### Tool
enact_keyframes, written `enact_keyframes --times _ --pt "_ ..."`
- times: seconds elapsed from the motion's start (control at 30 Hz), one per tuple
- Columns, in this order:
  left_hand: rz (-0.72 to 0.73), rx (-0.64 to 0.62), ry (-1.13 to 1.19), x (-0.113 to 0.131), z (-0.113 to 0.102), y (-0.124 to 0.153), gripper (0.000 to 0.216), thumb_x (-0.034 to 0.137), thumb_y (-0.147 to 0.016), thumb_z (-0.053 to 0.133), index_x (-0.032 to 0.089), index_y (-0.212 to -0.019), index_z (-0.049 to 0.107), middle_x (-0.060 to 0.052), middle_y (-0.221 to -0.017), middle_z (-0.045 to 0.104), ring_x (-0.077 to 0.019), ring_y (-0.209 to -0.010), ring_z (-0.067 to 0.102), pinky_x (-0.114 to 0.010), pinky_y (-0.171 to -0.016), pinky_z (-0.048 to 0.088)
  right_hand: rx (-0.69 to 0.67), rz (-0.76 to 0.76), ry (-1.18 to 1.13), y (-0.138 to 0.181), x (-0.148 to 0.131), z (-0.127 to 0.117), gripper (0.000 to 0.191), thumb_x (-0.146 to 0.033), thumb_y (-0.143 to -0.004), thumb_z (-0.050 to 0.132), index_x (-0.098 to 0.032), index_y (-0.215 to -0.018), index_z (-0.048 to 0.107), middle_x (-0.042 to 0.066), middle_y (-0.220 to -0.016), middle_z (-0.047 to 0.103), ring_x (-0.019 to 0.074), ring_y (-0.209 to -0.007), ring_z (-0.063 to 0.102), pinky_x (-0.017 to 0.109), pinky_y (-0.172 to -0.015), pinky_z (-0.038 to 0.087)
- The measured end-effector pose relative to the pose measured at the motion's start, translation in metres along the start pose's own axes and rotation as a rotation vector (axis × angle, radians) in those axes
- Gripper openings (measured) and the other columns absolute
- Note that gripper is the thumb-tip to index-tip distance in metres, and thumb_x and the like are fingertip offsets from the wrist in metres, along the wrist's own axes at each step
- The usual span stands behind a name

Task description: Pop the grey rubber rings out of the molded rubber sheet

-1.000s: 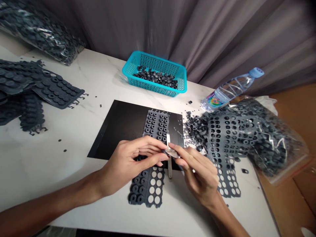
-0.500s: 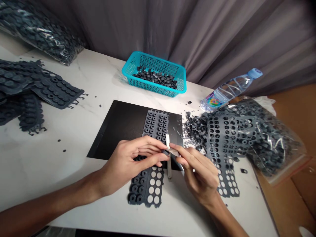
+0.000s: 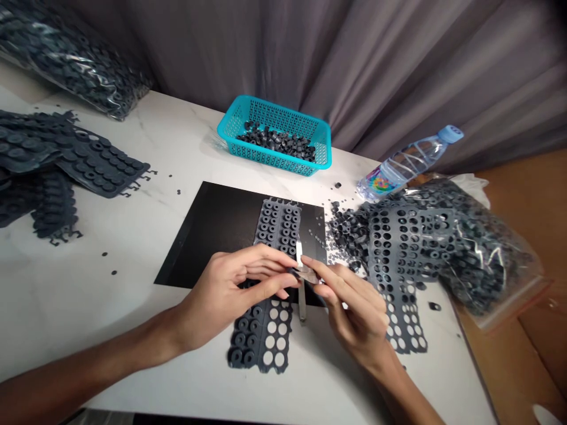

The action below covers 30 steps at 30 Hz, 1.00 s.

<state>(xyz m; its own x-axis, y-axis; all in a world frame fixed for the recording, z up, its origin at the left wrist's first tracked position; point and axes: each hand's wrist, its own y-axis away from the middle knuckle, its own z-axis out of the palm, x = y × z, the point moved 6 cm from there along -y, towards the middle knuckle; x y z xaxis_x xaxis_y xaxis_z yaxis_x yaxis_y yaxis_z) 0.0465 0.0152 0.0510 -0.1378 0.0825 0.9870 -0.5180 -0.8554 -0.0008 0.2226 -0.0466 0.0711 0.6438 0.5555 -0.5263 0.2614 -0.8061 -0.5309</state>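
Observation:
A grey rubber strip (image 3: 275, 236) studded with small rings lies across a black mat (image 3: 221, 227); its near end has empty round holes. My left hand (image 3: 234, 289) rests on the strip's middle, fingers pinched on a small ring. My right hand (image 3: 354, 310) pinches a thin metal blade (image 3: 301, 260) whose tip meets my left fingertips. A second slim metal tool (image 3: 302, 304) lies on the strip's right edge below the hands.
A teal basket (image 3: 274, 136) of loose rings stands behind the mat. To the right lie emptied perforated strips (image 3: 394, 260), a pile of rings, a plastic bag (image 3: 478, 254) and a water bottle (image 3: 407, 159). Stacked rubber strips (image 3: 53, 159) sit at the left.
The hands have stayed together at the strip's middle with only slight finger motion. The view has shifted a little.

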Motion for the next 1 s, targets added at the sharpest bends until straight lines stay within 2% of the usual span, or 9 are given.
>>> enact_keyframes --times 0.4,0.7,1.0 --pt "0.001 0.002 0.005 0.0013 0.0001 0.0001 0.011 0.019 -0.093 0.077 0.019 -0.104 0.076 0.002 -0.094 0.083 -0.0092 -0.079 0.08 -0.012 -0.082 0.064 -0.014 -0.004 0.009 0.0017 -0.0005 0.002 0.045 -0.01 -0.105 0.056 -0.015 -0.15 0.057 0.005 -0.088 0.065 0.0152 -0.07 0.053 0.03 -0.062 0.04" --pt "0.004 0.001 0.008 -0.0028 0.0008 0.0016 0.012 0.02 -0.093 0.077 0.019 -0.105 0.075 0.002 -0.095 0.083 -0.0092 -0.079 0.08 -0.012 -0.083 0.064 0.006 -0.041 0.056 0.0008 -0.0012 0.002 0.045 -0.014 -0.106 0.056 -0.014 -0.151 0.056 0.004 -0.084 0.061 0.0147 -0.068 0.05 0.03 -0.061 0.038" --pt "0.028 0.032 -0.082 0.0031 0.0004 0.0007 0.012 0.021 -0.091 0.078 0.017 -0.103 0.076 0.001 -0.096 0.083 -0.0115 -0.086 0.081 -0.013 -0.084 0.064 0.013 -0.054 0.079 0.0002 -0.0022 0.0018 0.047 -0.012 -0.105 0.057 -0.015 -0.152 0.056 0.005 -0.086 0.063 0.015 -0.07 0.054 0.029 -0.062 0.04"
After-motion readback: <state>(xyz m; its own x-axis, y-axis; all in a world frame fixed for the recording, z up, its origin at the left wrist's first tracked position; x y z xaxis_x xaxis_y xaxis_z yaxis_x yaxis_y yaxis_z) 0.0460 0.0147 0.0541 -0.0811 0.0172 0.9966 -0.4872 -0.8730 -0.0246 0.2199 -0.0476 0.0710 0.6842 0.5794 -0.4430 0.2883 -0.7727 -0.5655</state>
